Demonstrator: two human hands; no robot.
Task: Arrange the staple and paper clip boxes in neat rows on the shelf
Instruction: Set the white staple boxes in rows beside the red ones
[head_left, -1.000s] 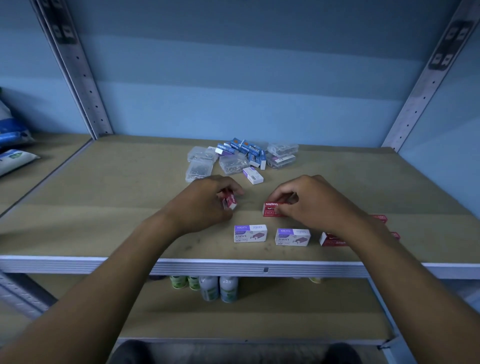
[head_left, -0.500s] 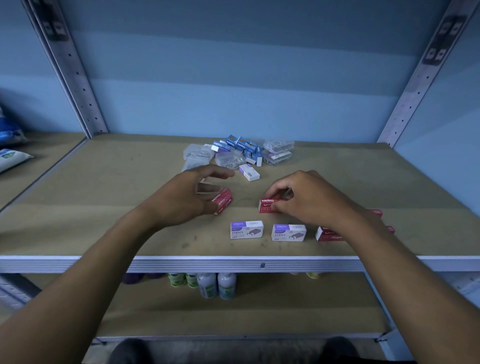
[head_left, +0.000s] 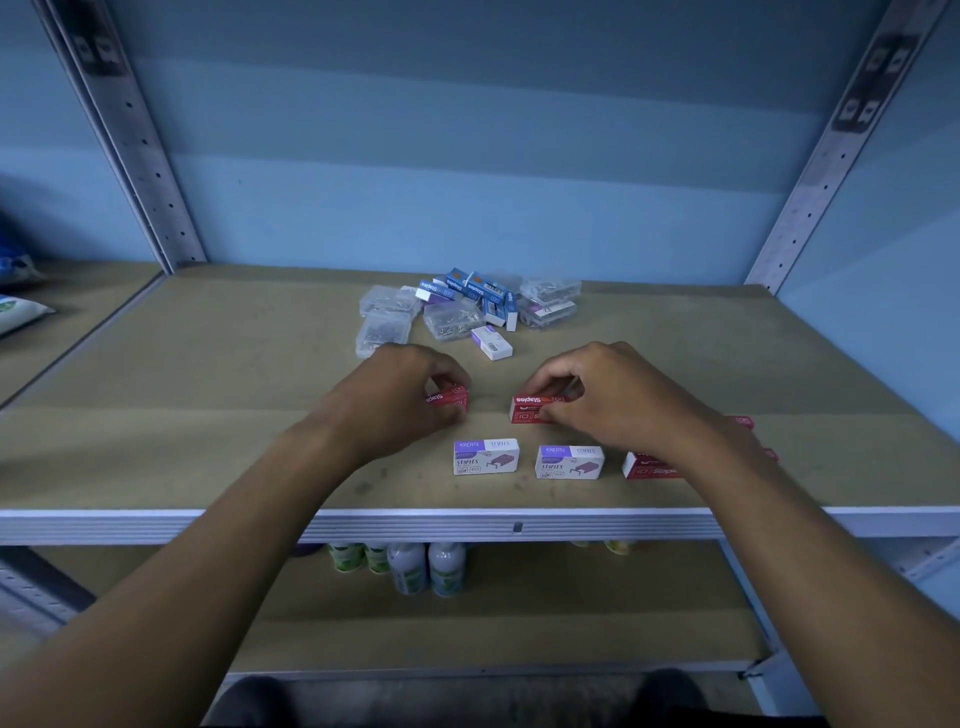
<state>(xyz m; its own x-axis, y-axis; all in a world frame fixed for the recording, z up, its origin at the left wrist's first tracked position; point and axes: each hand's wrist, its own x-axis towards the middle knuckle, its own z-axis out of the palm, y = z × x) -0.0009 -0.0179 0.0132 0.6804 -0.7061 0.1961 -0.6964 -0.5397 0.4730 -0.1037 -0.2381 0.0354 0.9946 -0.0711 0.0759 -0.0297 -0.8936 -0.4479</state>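
Note:
My left hand (head_left: 400, 397) pinches a red staple box (head_left: 451, 399) lying on the wooden shelf (head_left: 208, 405). A second red staple box (head_left: 530, 408) lies to its right, and my right hand (head_left: 608, 397) grips it. Nearer the front edge stand two white-and-purple staple boxes (head_left: 485, 456) (head_left: 570, 461) in a row, then a red box (head_left: 649, 466) partly hidden under my right forearm. More red boxes (head_left: 743, 421) peek out behind that arm. At the back lies a pile of blue staple boxes (head_left: 475, 291) and clear paper clip boxes (head_left: 452, 319).
A lone white-and-purple box (head_left: 492, 343) lies in front of the pile. Metal uprights (head_left: 140, 156) (head_left: 826, 156) frame the shelf. Bottles (head_left: 426, 566) stand on the lower shelf. A packet (head_left: 21, 314) lies on the neighbouring shelf at left.
My left hand has closed its fingers on the left red box and laid it flat, parallel to the other. My right hand stays on its red box.

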